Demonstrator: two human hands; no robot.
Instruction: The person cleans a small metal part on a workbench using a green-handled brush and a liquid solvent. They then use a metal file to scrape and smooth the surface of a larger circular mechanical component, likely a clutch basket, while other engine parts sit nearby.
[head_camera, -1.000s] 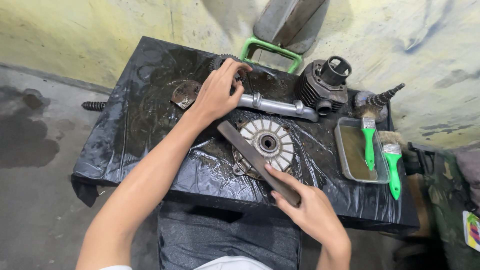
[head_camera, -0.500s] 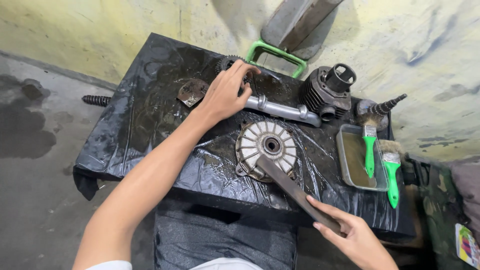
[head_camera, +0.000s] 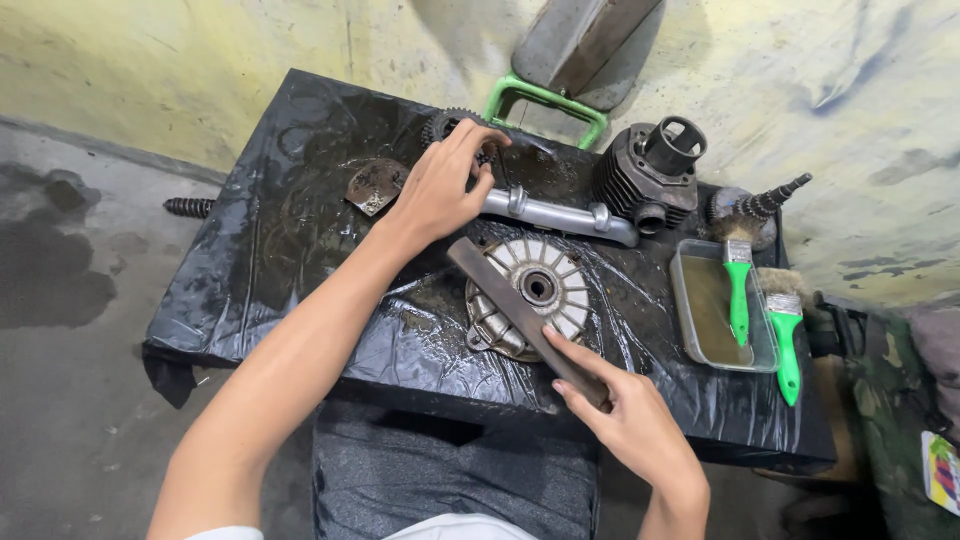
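Observation:
My right hand (head_camera: 628, 420) grips the near end of a long flat metal file (head_camera: 510, 305). The file lies diagonally across a round finned metal disc (head_camera: 535, 293) in the middle of a table covered in black plastic (head_camera: 270, 270). My left hand (head_camera: 440, 185) reaches to the far side of the table. Its fingers rest on a dark toothed sprocket (head_camera: 447, 125) at the end of a grey metal tube (head_camera: 560, 215).
A finned engine cylinder (head_camera: 645, 175) stands at the back right. A clear tray (head_camera: 712, 305) holds a green-handled brush (head_camera: 738, 290); a second brush (head_camera: 785, 335) lies beside it. A rusty plate (head_camera: 372, 186), a green frame (head_camera: 545, 100), a coil spring (head_camera: 188, 207) are also nearby.
My right hand has pushed the file forward again across the disc after drawing it back towards me. My left hand has stayed on the sprocket.

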